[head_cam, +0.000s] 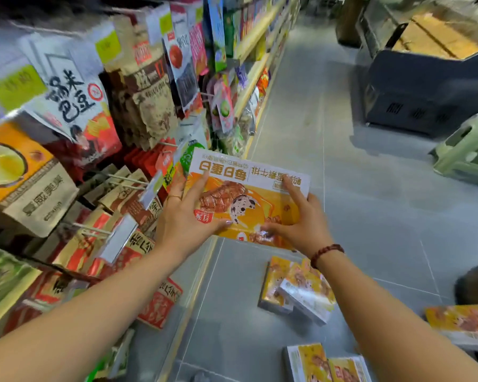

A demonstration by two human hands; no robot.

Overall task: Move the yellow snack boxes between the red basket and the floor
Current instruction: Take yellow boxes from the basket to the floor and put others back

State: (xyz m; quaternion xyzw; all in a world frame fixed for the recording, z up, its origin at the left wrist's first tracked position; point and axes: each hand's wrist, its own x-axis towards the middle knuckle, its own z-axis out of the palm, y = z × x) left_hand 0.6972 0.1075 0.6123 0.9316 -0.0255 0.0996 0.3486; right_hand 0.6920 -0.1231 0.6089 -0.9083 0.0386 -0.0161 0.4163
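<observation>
A person's 2 hands hold 1 yellow snack box (249, 198) flat above the grey floor (342, 166), its printed face up and its text upside down to the camera. The left hand (189, 216) grips the box's left edge, fingers spread across the face and thumb along the near edge; a ring sits on 1 finger. The right hand (301, 219) grips the box's near right corner, index finger extended over the face, with a bead bracelet (326, 253) on the wrist. Left of the held box, a shelf (249, 86) carries hanging snack packets (72, 106). Below the held box, further yellow boxes (298, 290) lie on the floor, some leaning on one another. Right of the held box stands a pale green stool (467, 153).
</observation>
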